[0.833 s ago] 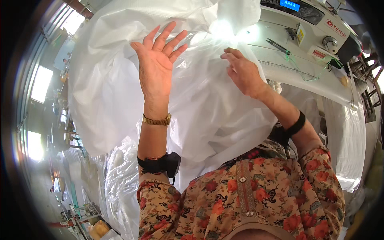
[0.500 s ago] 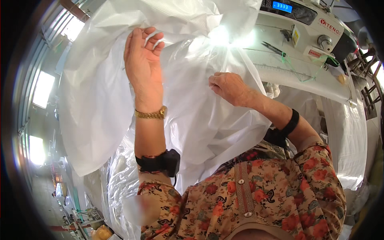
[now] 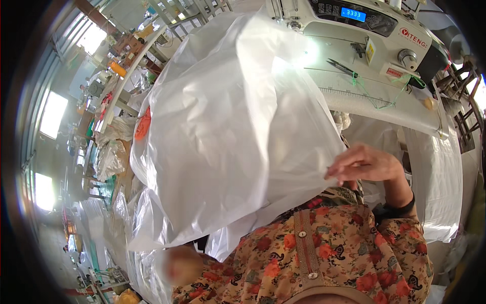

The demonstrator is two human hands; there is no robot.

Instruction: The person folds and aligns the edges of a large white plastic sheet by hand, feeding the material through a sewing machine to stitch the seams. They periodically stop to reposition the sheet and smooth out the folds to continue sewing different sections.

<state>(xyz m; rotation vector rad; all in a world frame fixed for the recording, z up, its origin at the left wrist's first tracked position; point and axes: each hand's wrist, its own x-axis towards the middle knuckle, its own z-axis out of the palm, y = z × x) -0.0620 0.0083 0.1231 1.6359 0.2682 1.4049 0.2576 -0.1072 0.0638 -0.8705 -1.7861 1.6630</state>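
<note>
A large white plastic sheet (image 3: 207,131) spreads across the middle, creased and bright, with its far part under the lit head of a sewing machine (image 3: 374,30). My right hand (image 3: 367,164) is at the sheet's near right edge, fingers bent and a little apart, the fingertips over the plastic. Whether they touch it I cannot tell; nothing shows gripped in them. My left hand is hidden, and the sheet covers most of that forearm.
Black thread snips (image 3: 342,67) and green thread lie on the machine bed, behind a ruler strip (image 3: 357,96). An orange piece (image 3: 143,124) shows at the sheet's left edge. More white plastic (image 3: 438,177) hangs at the right. A cluttered bench (image 3: 124,86) stands far left.
The sheet has swung down toward me, uncovering the bench at the far left. My right hand has moved right and nearer. My left hand, raised before, has gone out of sight.
</note>
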